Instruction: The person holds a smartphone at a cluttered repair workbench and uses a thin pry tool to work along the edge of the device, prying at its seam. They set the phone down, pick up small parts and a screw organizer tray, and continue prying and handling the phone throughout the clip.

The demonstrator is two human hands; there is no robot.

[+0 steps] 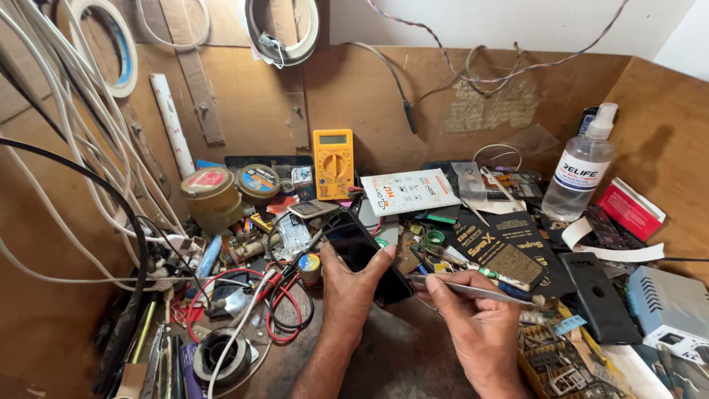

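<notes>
Near the lower middle of the frame, I am gripping a slim black smartphone with a glossy dark screen [367,256] in my left hand [351,290], thumb pressing along its right edge and fingers wrapping behind it. The phone is tilting from upper left to lower right, its glass showing no picture, only dull reflections. My right hand [480,325] is pinching a thin flat metal blade tool [473,291], whose tip is pointing left toward the phone's lower edge; I cannot tell whether it is touching.

Toward the lower right corner, an open tray of small compartments [550,366] is holding tiny metal parts, too small to make out. At the upper right, a clear plastic bottle with a white nozzle [580,174] is standing upright, holding clear liquid. Left of centre, two round tins, one with a red lid and one with a blue lid [229,185], are sitting closed. Behind the phone, a yellow multimeter [333,163] is leaning against the brown board wall [458,81].
</notes>
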